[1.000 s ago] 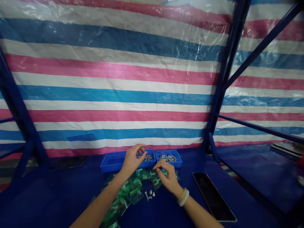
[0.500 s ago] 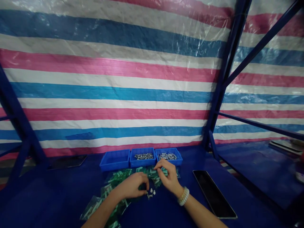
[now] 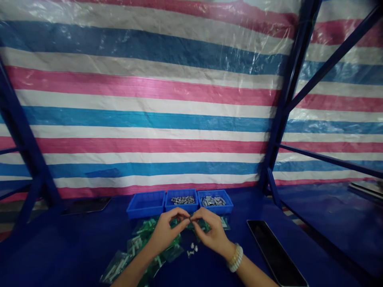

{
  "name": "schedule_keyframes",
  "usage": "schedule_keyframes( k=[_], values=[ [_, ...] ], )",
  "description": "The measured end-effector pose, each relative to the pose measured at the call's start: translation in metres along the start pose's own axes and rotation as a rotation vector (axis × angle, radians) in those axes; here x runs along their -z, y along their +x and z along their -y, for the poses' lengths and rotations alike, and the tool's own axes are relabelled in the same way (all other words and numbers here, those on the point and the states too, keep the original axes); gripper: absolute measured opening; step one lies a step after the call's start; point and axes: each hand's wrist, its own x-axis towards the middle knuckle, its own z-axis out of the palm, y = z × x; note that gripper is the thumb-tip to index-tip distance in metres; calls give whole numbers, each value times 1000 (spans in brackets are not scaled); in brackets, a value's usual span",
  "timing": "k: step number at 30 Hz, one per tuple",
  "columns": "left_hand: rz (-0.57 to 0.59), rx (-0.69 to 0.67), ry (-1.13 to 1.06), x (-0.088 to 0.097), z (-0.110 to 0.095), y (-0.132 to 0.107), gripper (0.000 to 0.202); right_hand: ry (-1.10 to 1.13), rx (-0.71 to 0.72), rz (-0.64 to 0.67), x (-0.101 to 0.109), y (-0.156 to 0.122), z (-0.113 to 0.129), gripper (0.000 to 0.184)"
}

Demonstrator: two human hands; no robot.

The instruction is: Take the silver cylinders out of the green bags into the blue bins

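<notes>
1. Packets of clear and green plastic [image 3: 116,266] spread nearest my remote camera.
2. Small silver metal pieces [image 3: 190,252] lie loose beside them on the dark-blue tabletop [image 3: 179,275].
3. Just beyond, bare left hand [image 3: 165,232] and bare right hand [image 3: 213,232] meet, fingertips pinched (from here, I cannot tell what they grasp, if anything).
4. Three blue rectangular plastic trays [image 3: 146,202] stand farther off.
</notes>
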Motion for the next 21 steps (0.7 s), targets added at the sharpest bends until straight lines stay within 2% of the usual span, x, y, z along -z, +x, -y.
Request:
schedule_keyframes(
  k=[6,11,15,18,21],
  values=[
    [-34,29,-93,-3,3,0,14,14,17,40,2,3,2,14],
    [-23,61,-193,-6,5,-2,16,-8,49,17,3,3,4,13],
    [4,45,-250,-11,5,-5,22,-25,22,-8,5,4,6,9],
    [-47,35,-227,-18,5,-8,19,-25,-17,5,4,3,6,7],
    [-136,23,-152,-22,5,-11,14,-7,-42,47,1,1,4,12]
  ],
)
